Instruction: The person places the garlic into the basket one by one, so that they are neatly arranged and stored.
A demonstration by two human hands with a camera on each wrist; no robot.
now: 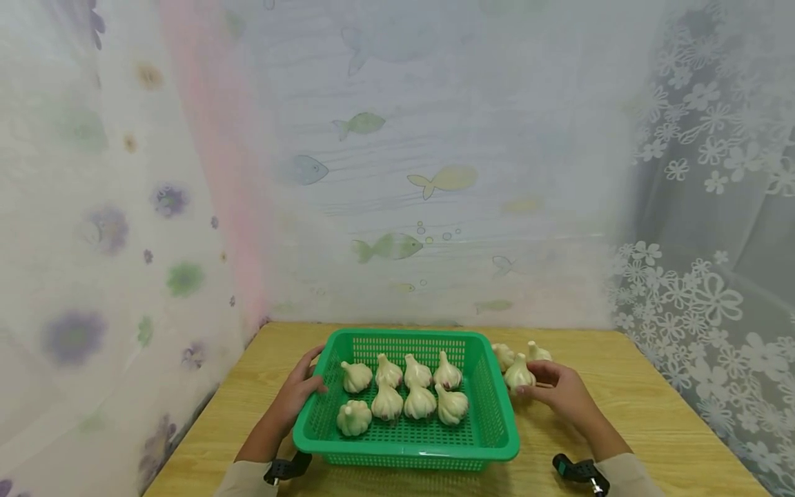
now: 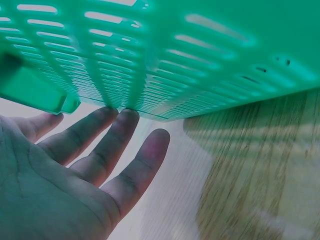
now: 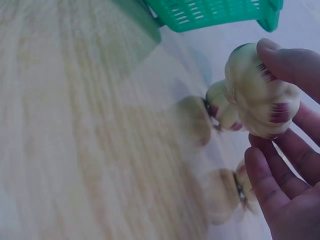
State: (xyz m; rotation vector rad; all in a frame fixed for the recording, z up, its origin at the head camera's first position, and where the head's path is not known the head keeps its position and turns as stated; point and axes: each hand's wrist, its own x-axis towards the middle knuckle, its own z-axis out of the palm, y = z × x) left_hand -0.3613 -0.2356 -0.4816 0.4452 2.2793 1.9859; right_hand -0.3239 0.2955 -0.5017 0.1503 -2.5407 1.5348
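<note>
A green plastic basket point(image 1: 406, 453) stands in front of me, with several garlic bulbs point(image 1: 419, 402) inside in two rough rows. My left hand point(image 1: 297, 392) holds its left side, thumb over the rim; in the left wrist view the fingers point(image 2: 102, 155) reach along the slotted outer wall. Just past the basket's right side, my right hand point(image 1: 561, 395) grips a garlic bulb point(image 1: 519, 373) between thumb and fingers, neck up. The right wrist view shows this held bulb point(image 3: 260, 95) from below, raised above the table.
Two more garlic bulbs, one nearer the basket point(image 1: 503, 355) and one farther right point(image 1: 539, 352), sit on the wooden table point(image 1: 658, 407) behind the held one. Patterned curtains point(image 1: 435, 172) hang along the table's back and sides.
</note>
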